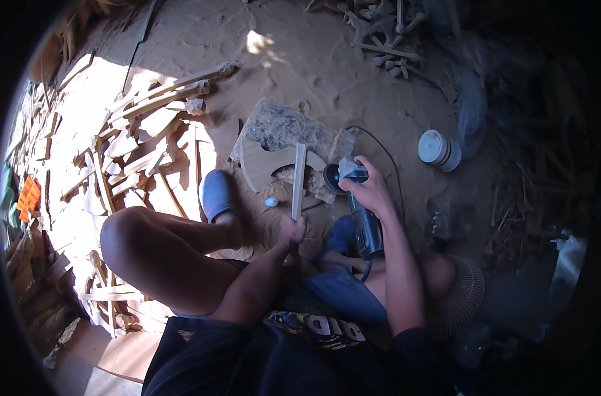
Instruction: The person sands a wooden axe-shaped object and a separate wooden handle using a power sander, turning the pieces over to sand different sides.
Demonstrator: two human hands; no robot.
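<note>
My left hand [292, 231] is closed around the lower end of a long, pale, straight strip [299, 181], which points away from me. My right hand [369, 188] grips the head of a dark angle grinder [365, 228], whose body hangs back toward my lap. The grinder's round disc [332, 178] faces the strip from the right, with a small gap seeming to lie between them. Behind the strip, a pale curved board [264, 162] leans against a rough stone block [287, 125]. Whether the disc is spinning cannot be made out.
Long pale pieces with knobby ends [162, 99] lie heaped at the left in sunlight, with more [393, 46] at the far right. A black cord [394, 158] loops right of the grinder. A white tub [437, 148] stands beyond it. A small white rounded object [271, 202] lies near my left foot.
</note>
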